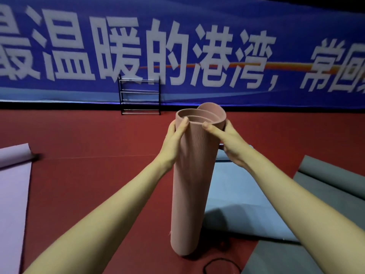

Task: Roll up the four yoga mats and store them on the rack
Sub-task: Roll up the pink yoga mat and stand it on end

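A rolled pink yoga mat (191, 184) stands upright on the red floor in front of me, its loose spiral top at chest height. My left hand (175, 137) grips the top of the roll from the left, thumb on the rim. My right hand (225, 137) holds the top from the right, thumb pressed on the outer layer. A black rack (140, 95) with metal bars stands far off against the blue banner wall, with nothing on its bars. A lilac mat (13, 184) lies unrolled at left, a blue mat (237, 204) and a grey mat (325, 194) at right.
A black elastic loop (221, 265) lies on the floor near the roll's base. The red floor (88, 184) stretches between me and the rack. A blue banner (177, 46) with white characters covers the far wall.
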`<action>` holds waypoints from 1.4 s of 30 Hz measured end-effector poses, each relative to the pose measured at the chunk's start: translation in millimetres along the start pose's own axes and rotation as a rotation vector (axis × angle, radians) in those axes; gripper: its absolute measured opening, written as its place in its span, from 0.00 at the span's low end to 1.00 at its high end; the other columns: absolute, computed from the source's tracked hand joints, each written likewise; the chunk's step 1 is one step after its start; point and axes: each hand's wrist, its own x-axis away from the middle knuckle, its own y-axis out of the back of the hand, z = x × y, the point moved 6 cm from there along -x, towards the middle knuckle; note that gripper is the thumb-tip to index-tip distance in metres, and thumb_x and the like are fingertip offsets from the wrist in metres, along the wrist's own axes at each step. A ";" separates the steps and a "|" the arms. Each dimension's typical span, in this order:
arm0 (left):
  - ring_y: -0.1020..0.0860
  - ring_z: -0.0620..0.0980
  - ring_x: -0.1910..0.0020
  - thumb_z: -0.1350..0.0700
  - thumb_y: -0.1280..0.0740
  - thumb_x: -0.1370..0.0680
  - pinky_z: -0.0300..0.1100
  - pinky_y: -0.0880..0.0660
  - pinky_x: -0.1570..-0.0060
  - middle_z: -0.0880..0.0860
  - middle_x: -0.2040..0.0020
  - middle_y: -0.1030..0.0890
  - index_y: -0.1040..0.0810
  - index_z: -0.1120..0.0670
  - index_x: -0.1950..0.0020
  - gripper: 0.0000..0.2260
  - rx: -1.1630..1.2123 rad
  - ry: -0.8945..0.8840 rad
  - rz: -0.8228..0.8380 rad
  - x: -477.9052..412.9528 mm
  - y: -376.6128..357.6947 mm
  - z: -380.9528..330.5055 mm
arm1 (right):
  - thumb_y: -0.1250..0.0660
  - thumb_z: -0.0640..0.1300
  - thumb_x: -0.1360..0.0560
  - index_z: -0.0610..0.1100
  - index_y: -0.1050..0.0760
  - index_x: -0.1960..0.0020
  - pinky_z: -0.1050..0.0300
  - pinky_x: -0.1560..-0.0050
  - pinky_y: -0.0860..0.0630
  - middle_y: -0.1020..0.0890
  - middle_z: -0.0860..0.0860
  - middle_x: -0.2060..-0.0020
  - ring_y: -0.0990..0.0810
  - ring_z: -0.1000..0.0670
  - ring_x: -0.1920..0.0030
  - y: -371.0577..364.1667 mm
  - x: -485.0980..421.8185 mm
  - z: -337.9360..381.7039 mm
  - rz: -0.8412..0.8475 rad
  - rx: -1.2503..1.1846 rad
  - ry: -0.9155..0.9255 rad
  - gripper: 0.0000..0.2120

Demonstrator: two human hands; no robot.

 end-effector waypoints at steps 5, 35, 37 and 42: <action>0.27 0.44 0.39 0.42 0.43 0.19 0.39 0.32 0.40 0.48 0.37 0.25 0.31 0.53 0.30 0.22 -0.131 -0.030 -0.145 -10.1 -2.2 -31.6 | 0.30 0.67 0.37 0.50 0.35 0.31 0.50 0.40 0.27 0.23 0.53 0.39 0.25 0.50 0.39 -2.7 -0.2 28.2 -0.033 0.037 0.061 0.41; 0.29 0.56 0.35 0.53 0.48 0.17 0.49 0.33 0.36 0.58 0.31 0.29 0.30 0.58 0.30 0.19 -0.625 0.071 -0.188 -48.5 19.7 -34.9 | 0.49 0.54 0.19 0.55 0.38 0.30 0.47 0.44 0.25 0.27 0.49 0.35 0.26 0.46 0.42 -20.5 -35.2 28.2 -0.130 0.370 -0.005 0.18; 0.29 0.57 0.35 0.53 0.48 0.17 0.51 0.33 0.35 0.58 0.31 0.29 0.30 0.58 0.30 0.19 -0.645 0.076 -0.191 -48.8 19.3 -34.7 | 0.50 0.55 0.19 0.55 0.39 0.30 0.44 0.41 0.26 0.27 0.48 0.36 0.26 0.44 0.42 -20.7 -35.8 27.0 -0.169 0.415 -0.009 0.19; 0.28 0.58 0.37 0.53 0.48 0.18 0.51 0.32 0.37 0.59 0.33 0.28 0.29 0.59 0.32 0.18 -0.672 0.076 -0.175 -48.2 19.4 -34.7 | 0.48 0.54 0.19 0.55 0.37 0.31 0.48 0.43 0.27 0.26 0.48 0.36 0.26 0.45 0.41 -28.4 -34.1 27.9 -0.116 0.463 0.029 0.17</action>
